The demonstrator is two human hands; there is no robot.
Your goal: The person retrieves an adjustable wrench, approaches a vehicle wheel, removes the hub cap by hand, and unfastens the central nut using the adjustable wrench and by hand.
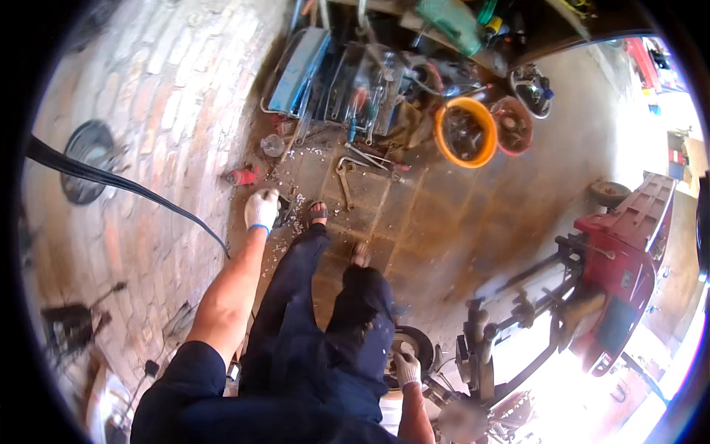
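My left hand, in a white glove with a blue cuff, is closed low beside the brick wall. A dark object shows at its fingertips, too unclear to name. A red bottle-like object lies just beyond this hand. Lower right, my right hand, also gloved, has its fingers curled at a small wheel with a black tire. Whatever those fingers grip is too small to make out. Between the hands are my legs in dark trousers, with a sandalled foot on the floor.
Wrenches lie on the tiled floor ahead. Beyond them stand a blue metal toolbox and an orange bucket of parts. To the right is a red machine with a metal frame. A black cable crosses the left side.
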